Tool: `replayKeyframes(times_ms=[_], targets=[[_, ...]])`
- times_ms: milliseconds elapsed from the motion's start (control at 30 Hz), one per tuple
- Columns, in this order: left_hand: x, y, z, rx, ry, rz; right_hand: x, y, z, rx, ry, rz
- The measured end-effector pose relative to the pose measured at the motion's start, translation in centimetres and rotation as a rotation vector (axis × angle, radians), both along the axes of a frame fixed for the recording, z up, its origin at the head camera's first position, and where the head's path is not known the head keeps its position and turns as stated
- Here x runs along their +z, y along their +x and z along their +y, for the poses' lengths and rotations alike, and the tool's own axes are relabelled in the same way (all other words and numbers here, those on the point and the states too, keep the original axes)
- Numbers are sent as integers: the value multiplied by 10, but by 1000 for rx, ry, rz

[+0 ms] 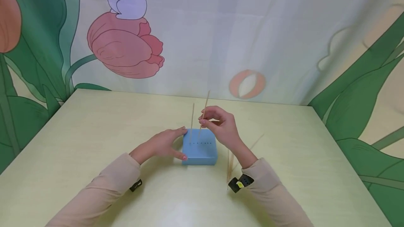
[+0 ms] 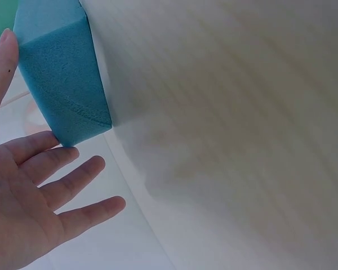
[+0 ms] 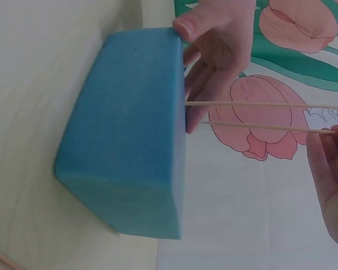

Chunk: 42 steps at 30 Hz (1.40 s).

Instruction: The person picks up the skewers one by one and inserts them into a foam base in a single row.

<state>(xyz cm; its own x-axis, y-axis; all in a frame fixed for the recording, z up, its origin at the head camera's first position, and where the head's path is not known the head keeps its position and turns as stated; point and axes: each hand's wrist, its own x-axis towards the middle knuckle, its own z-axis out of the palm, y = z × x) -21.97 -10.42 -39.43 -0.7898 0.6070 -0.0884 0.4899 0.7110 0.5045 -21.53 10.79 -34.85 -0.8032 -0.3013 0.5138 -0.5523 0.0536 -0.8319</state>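
A blue foam block (image 1: 199, 154) lies on the table with a row of small dark holes across its top. One thin wooden skewer (image 1: 192, 118) stands upright in the leftmost hole. Between thumb and fingertips, my right hand (image 1: 222, 127) pinches a second skewer (image 1: 207, 101), which slants slightly, its lower end close over the block just right of the first. At the block's left side is my left hand (image 1: 165, 144), thumb at the front corner and fingertips at the back one. The left wrist view shows this hand's fingers (image 2: 81, 180) spread and fairly straight.
Several loose skewers (image 1: 230, 165) lie on the table right of the block, partly hidden by my right forearm. Behind the table (image 1: 126, 111) hangs a printed curtain (image 1: 202, 38) with flowers and leaves. Each wrist carries a small dark device.
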Motion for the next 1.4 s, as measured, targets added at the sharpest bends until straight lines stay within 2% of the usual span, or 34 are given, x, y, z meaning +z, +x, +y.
replayKeyframes(times_ms=[167,400,700,867,1133,1400], targets=[[0,1,-1,1,3,2,-3,2,-6,-17,23,-32],[0,1,-2,5,2,4,14,16,-14,-36,43,-12],[2,1,-1,4,6,-1,15,16,-15,-37,40,-6],[2,1,0,4,12,-9,14,16,-15,-34,72,-23],[1,2,0,-1,26,-9,-15,-1,-13,-47,116,-22],[3,3,-1,-6,25,2,-20,0,-13,-78,207,64]])
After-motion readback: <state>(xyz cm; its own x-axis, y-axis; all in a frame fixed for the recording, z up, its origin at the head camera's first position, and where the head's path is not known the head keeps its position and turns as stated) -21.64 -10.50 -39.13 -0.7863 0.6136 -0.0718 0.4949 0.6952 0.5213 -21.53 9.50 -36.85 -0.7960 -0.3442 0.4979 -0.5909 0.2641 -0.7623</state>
